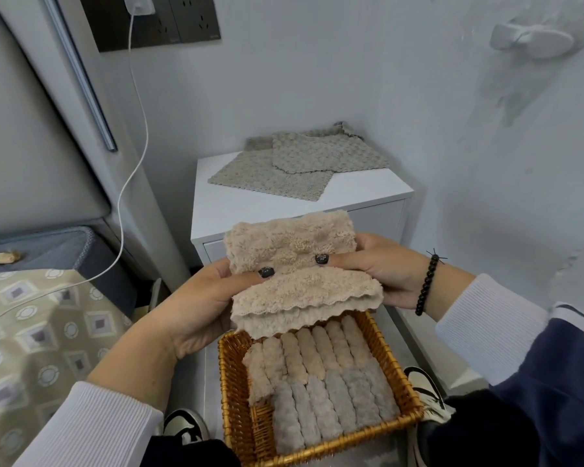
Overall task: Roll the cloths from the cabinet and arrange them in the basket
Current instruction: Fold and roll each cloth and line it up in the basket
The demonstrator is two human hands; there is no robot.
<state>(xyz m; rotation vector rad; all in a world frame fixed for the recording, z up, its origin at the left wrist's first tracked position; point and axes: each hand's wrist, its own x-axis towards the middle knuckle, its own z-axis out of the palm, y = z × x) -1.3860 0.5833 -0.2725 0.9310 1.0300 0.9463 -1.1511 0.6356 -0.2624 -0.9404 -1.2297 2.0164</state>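
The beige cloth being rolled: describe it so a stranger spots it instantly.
Start at the white cabinet in the corner, then drop to the wicker basket before it. Above the basket, both hands hold a fluffy beige cloth, half rolled with a scalloped edge hanging, unlike the finished rolls below.

My left hand (196, 305) and right hand (381, 267) pinch a partly rolled beige cloth (294, 264), thumbs on top, above the far end of the wicker basket (398, 375). In the basket: beige rolls (304, 352) far, grey rolls (331, 406) near. Flat grey cloths (297, 166) lie on the white cabinet (361, 193) beyond.
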